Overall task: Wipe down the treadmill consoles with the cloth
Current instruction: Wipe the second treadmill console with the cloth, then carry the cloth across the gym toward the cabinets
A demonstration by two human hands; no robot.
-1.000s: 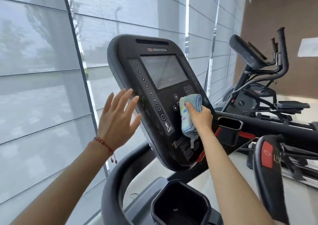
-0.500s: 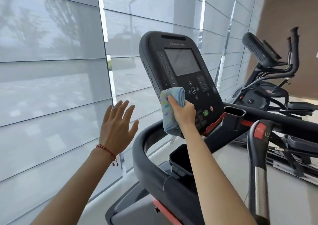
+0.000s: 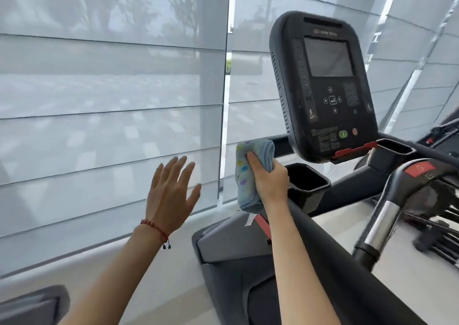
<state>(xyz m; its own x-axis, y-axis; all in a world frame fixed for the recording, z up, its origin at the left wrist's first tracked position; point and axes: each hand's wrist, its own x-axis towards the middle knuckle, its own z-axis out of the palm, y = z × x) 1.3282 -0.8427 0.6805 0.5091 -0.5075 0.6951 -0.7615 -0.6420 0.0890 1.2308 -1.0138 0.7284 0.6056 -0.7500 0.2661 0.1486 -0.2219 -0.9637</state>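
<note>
The right hand point(image 3: 269, 178) gripped a folded blue cloth point(image 3: 248, 175) just left of the treadmill console point(image 3: 323, 86); the left hand point(image 3: 171, 195) hovered empty, fingers point(image 3: 173, 168) spread wide.

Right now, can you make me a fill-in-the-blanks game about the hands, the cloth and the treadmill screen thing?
1. The blue cloth is held in the ____ hand.
2. The left hand is open and holds ____.
3. The bracelet on the left wrist is ____ in colour.
4. The cloth is ____ the console, to its left, not on its screen.

Missing words: right; nothing; red; below
</note>
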